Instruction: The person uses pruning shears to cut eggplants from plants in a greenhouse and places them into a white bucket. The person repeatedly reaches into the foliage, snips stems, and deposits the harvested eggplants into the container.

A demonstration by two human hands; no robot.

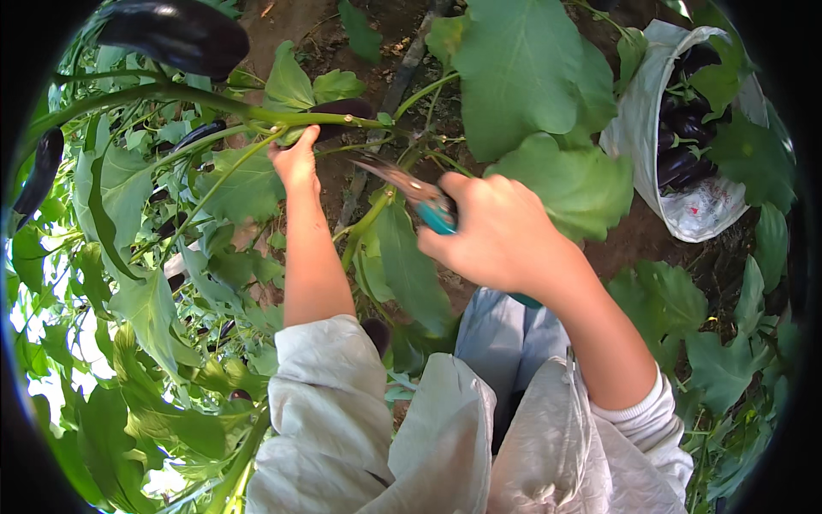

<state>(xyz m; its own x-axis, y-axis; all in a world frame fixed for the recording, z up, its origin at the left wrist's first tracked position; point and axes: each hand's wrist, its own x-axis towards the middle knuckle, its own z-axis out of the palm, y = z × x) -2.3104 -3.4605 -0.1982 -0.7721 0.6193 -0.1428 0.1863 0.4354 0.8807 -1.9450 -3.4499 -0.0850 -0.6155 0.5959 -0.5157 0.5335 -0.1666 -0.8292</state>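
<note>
My left hand (pixel 297 157) is closed at the green cap end of a dark purple eggplant (pixel 347 110), right under a thick green stem (pixel 270 117). The stem crosses in front of that eggplant, and most of my left fingers are hidden. In my right hand (pixel 504 228) is a pair of pruning shears (pixel 433 209) with teal handles. Their blades point up and left, apart from the stem, and blur hides how far they are spread. A cut stub (pixel 349 119) shows pale on the stem.
At the upper right a white sack (pixel 642 128) lies tilted, with several eggplants (pixel 684 144) inside. A large eggplant (pixel 176 35) hangs at the upper left. Broad leaves (pixel 523 70) crowd around my hands. A dark hose or strip (pixel 404 70) runs along the soil.
</note>
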